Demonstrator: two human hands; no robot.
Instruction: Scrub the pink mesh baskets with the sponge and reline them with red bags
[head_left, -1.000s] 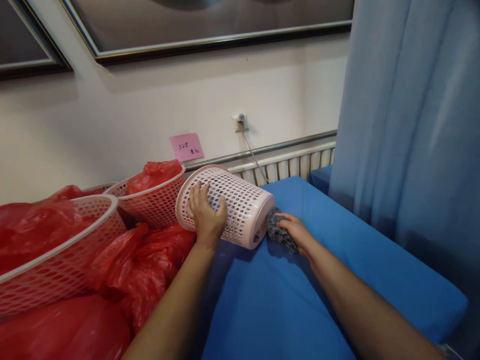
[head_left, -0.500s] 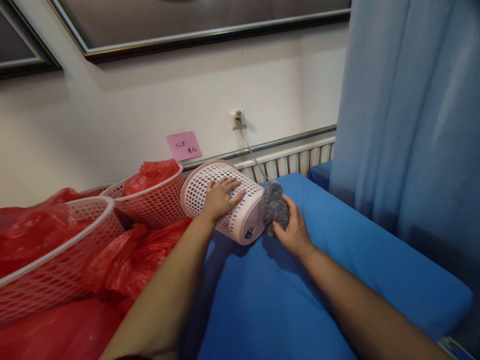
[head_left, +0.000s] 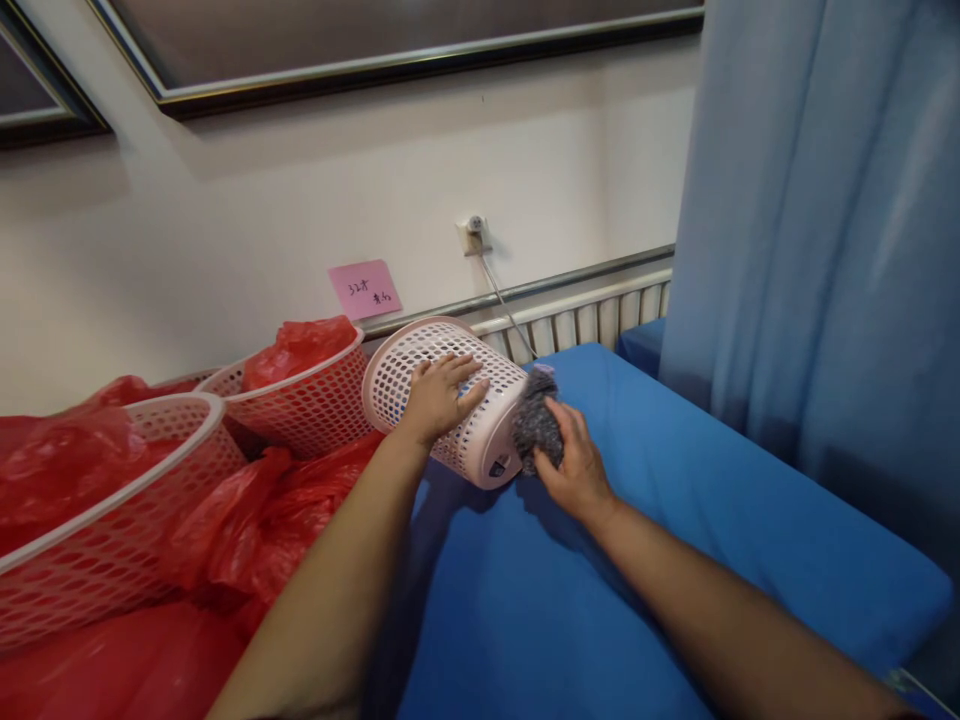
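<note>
A pale pink perforated plastic basket (head_left: 491, 365) lies on its side on the blue-covered bed (head_left: 510, 600), its base facing right. Spread fingers of my left hand (head_left: 442, 400) rest on the basket's side. In my right hand (head_left: 577, 460) is a grey fuzzy cloth (head_left: 536, 425), gripped between thumb and fingers and pressed against the basket's base. The cloth hides part of that base; a small dark mark shows near its lower edge.
Left of the bed stand pink baskets (head_left: 307, 400) lined with red plastic bags (head_left: 262, 520). Behind are a radiator (head_left: 585, 322), a plugged-in cord (head_left: 499, 290) and a pink note (head_left: 365, 290) on the wall. A blue curtain (head_left: 810, 220) hangs at right.
My right hand and the grey cloth have shifted slightly left, further over the basket's base. My left hand and the basket stay in place.
</note>
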